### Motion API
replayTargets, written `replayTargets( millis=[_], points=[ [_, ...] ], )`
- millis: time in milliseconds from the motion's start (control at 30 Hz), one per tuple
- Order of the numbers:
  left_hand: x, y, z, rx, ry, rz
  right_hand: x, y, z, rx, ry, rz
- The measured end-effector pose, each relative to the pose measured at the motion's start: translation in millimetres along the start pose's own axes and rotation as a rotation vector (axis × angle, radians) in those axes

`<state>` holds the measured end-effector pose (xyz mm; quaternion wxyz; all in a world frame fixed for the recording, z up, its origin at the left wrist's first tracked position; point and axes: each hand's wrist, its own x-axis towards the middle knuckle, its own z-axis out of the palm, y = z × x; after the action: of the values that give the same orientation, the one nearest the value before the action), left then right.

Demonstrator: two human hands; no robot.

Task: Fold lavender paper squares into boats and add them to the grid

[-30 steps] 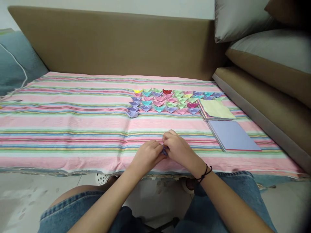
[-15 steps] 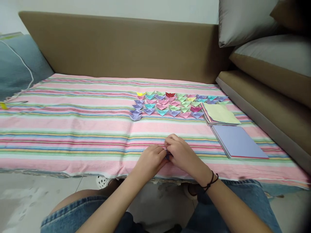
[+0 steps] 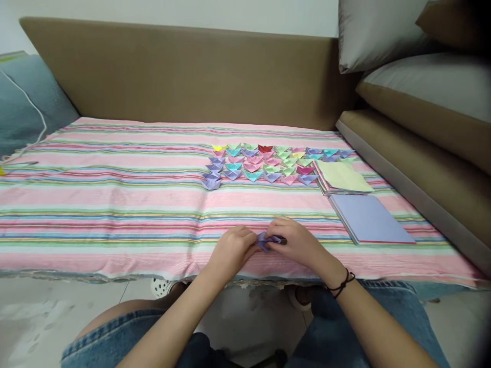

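Between my two hands, just above the near part of the striped cloth, is a small purple folded paper boat (image 3: 264,241). My left hand (image 3: 235,249) pinches its left end with thumb and fingers. On the other side my right hand (image 3: 292,240), with a dark cord on the wrist, grips the right end. My fingers cover parts of the paper. Farther back stand rows of small folded paper boats (image 3: 253,167) in purple, pink, green, blue, yellow and red.
A pile of purple paper sheets (image 3: 370,220) lies to the right, with a pale yellow pile (image 3: 343,177) behind it. Stacked cushions (image 3: 422,138) border the right side. Scissors (image 3: 19,164) lie at far left. The striped cloth (image 3: 115,199) covers the seat.
My hands have moved apart a little, my right hand shifting right, and more of the purple paper shows between them. The whole view has shifted slightly.
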<state>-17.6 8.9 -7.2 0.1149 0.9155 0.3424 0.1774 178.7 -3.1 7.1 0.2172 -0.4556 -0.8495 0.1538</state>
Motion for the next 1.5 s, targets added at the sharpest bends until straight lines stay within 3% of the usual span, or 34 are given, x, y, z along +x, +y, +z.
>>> replayTargets(
  millis=[300,667,833,1000,1267,1500],
  points=[
    [0.8,0.3,1.0,-0.031,0.03,-0.015,-24.2,13.6,-1.1,0.044,0.105,-0.135],
    [3.5,-3.3,8.8,-0.317,0.156,-0.2,-23.5,13.0,12.7,0.269,0.327,0.119],
    [7.0,1.7,9.2,-0.702,0.238,-0.42,-22.1,10.0,12.6,0.541,0.415,0.237],
    [9.5,11.3,3.9,-1.023,0.308,-0.528,-19.1,2.1,15.6,0.891,0.442,0.391],
    [13.3,17.9,-6.7,-1.197,0.342,-0.586,-14.3,-6.7,12.3,0.979,0.496,0.441],
    [11.9,18.0,-7.4,-1.239,0.355,-0.568,-13.3,-10.6,9.1,1.026,0.483,0.398]
  ],
)
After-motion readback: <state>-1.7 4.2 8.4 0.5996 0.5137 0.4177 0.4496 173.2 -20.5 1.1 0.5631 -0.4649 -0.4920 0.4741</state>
